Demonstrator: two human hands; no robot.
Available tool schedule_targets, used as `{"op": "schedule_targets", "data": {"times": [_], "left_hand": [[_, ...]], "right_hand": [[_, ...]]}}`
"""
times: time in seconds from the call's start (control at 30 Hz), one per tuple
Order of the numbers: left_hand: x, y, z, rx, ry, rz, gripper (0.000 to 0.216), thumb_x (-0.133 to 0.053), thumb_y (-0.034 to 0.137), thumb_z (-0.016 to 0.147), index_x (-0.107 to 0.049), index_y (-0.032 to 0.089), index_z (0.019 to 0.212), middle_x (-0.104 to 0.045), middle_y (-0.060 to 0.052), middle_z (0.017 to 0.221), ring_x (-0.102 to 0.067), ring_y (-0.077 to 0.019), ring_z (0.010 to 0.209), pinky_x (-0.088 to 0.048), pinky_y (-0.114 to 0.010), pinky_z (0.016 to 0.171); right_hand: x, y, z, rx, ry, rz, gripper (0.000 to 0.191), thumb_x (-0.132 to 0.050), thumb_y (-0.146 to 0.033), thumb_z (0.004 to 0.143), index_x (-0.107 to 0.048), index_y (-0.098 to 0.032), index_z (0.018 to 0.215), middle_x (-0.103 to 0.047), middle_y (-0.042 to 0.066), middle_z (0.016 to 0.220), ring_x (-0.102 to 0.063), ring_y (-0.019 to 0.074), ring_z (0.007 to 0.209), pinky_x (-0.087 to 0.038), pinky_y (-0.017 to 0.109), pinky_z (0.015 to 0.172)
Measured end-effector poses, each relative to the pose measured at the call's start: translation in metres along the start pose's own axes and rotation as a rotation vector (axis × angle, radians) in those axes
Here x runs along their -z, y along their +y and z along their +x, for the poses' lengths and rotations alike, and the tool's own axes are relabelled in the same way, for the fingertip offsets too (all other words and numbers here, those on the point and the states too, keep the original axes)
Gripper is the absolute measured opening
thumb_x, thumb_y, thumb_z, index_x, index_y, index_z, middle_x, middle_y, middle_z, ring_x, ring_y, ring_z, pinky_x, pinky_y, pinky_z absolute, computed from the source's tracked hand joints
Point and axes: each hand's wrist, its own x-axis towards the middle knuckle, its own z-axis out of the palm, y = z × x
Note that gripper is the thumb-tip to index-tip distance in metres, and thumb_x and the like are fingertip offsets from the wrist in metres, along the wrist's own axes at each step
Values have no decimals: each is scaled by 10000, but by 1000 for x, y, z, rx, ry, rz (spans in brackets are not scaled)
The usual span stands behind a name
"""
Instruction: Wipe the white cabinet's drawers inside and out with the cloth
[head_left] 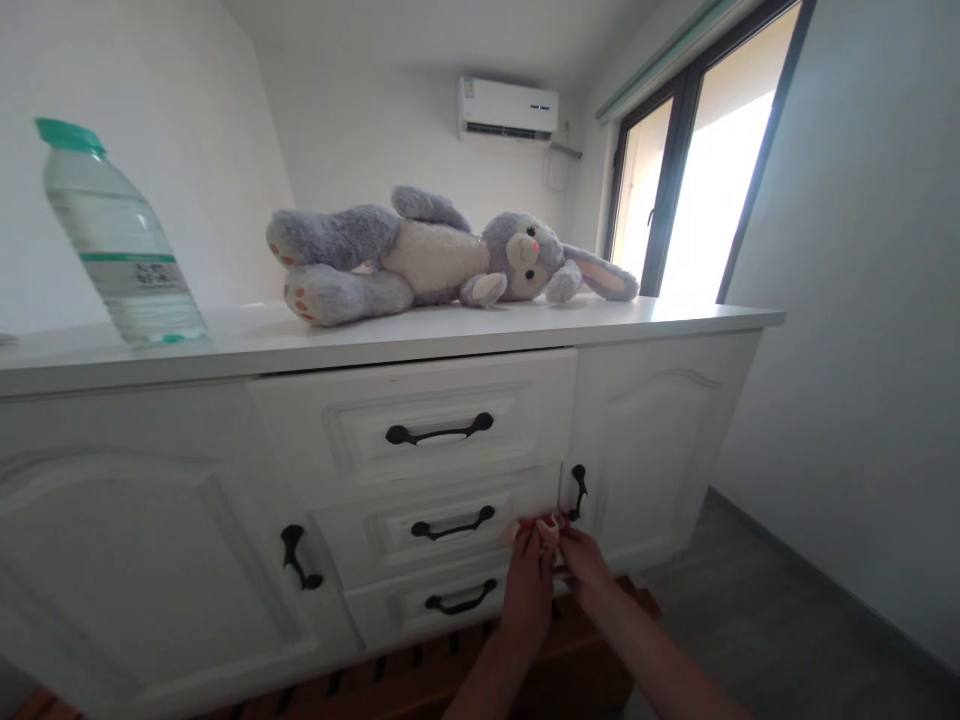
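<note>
Low in the view, my left hand (pixel 527 585) and my right hand (pixel 583 567) meet in front of the white cabinet (pixel 645 420). Together they pinch a small red and pale object (pixel 545 527), too small to identify. The hands are near the middle drawer's right end, just below the right door's black handle (pixel 577 492). The middle drawer handle (pixel 453 525) and the bottom drawer handle (pixel 461 601) lie to the left of my hands.
A grey and white plush rabbit (pixel 442 252) lies on the cabinet top beside a water bottle with a green cap (pixel 120 245). A reddish wooden slatted piece (pixel 420 675) sits under my arms. An air conditioner (pixel 508 108) hangs high; a window (pixel 705 170) is at right.
</note>
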Motion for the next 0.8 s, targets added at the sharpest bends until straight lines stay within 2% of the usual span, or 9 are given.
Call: {"op": "schedule_targets", "data": {"times": [0.1, 0.17, 0.23, 0.37, 0.43, 0.5, 0.6, 0.7, 0.8], "left_hand": [[11, -25, -11, 33, 22, -31, 413, -500, 278, 896, -668, 150, 1251, -625, -198, 1401, -532, -293, 1357, -341, -487, 1213], [33, -35, -20, 29, 89, -54, 403, -518, 289, 887, -679, 171, 1237, -646, -187, 1376, -554, -296, 1333, -357, -498, 1199], [69, -50, -32, 49, 195, -58, 387, -545, 275, 863, -693, 202, 1213, -662, -171, 1356, -571, -298, 1313, -373, -512, 1185], [162, -91, -58, 134, 448, 1, 333, -642, 247, 761, -743, 234, 1078, -669, -146, 1340, -542, -335, 1343, -386, -527, 1175], [205, -101, -67, 157, 531, 56, 299, -645, 279, 763, -745, 227, 1040, -691, -154, 1289, -578, -351, 1298, -403, -541, 1158], [235, -92, -73, 145, 570, 102, 289, -625, 310, 793, -742, 233, 1045, -703, -147, 1271, -605, -347, 1263, -419, -539, 1145], [255, -53, -76, 67, 628, 146, 343, -611, 357, 840, -713, 274, 1156, -666, -104, 1363, -585, -310, 1298, -432, -473, 1148], [254, -14, -77, -66, 647, 230, 452, -566, 385, 889, -621, 274, 1323, -578, -98, 1480, -523, -285, 1369, -419, -434, 1164], [245, -4, -73, -139, 560, 379, 513, -516, 388, 917, -566, 186, 1386, -568, -166, 1480, -493, -310, 1385, -392, -501, 1176]], "right_hand": [[-10, 28, 1, -4, 14, -47, 408, -844, -459, 580, -697, -133, 776, -681, 42, 619, -595, 152, 522, -416, 246, 458], [-33, 40, -5, -10, -21, -73, 393, -824, -474, 601, -697, -143, 771, -687, 44, 628, -616, 165, 546, -445, 253, 471], [-70, 54, -15, -29, -103, -92, 367, -808, -471, 613, -694, -152, 754, -686, 40, 624, -615, 165, 544, -455, 254, 467], [-168, 94, -40, -111, -251, -83, 322, -819, -417, 570, -680, -148, 681, -659, 30, 571, -572, 146, 476, -423, 242, 418], [-212, 109, -52, -147, -288, -79, 317, -837, -392, 543, -662, -144, 632, -625, 19, 525, -547, 135, 449, -396, 231, 400], [-242, 112, -63, -163, -312, -80, 322, -841, -394, 546, -657, -141, 624, -611, 12, 515, -548, 136, 458, -393, 227, 401], [-261, 88, -81, -62, -357, -25, 336, -794, -450, 636, -705, -142, 738, -672, 22, 641, -598, 141, 561, -437, 225, 457], [-259, 52, -96, 56, -439, 189, 325, -749, -435, 712, -721, -151, 866, -666, -4, 671, -550, 97, 549, -415, 202, 486], [-251, 39, -98, -83, -454, 279, 289, -771, -360, 673, -675, -157, 856, -590, -40, 565, -443, 68, 447, -297, 188, 423]]}}
